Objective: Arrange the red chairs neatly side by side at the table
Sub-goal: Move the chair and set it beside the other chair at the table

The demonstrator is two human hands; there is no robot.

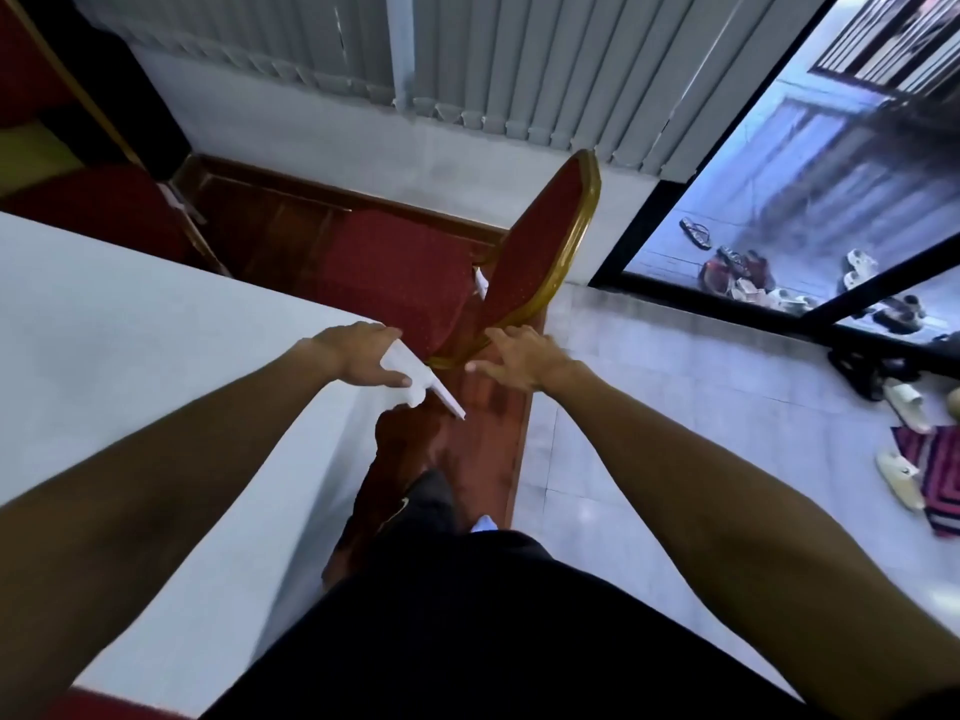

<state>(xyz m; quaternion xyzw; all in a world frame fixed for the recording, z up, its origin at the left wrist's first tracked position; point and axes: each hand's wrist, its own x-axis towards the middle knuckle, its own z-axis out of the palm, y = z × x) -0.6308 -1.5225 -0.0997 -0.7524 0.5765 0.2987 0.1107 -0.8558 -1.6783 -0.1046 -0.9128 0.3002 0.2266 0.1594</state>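
First, table: one, under a white cloth, filling the left side; its near corner lies under the left hand.
Vertical blinds: one grey run along the far wall.
Glass door: one black-framed panel at right.
Floors: two kinds, a dark wooden platform beside the table and pale tiles to its right.
Red chairs: two that I can count. The nearer red chair, gold-framed, stands on the platform just past the table corner, seat beside the cloth, back slanting toward the door. A second red seat shows at the table's far left, partly hidden.
Hands: two, both bare.
Left hand: fingers relaxed and spread over the table corner, resting on the cloth, grasping nothing I can see.
Right hand: fingers straight and splayed, tips at the gold frame at the nearer chair's lower edge, not curled round it.
Striped mat: one, at the right edge.
Pale slippers: two on the tiles by the mat.
Footwear beyond the glass: a jumble, too blurred to count.
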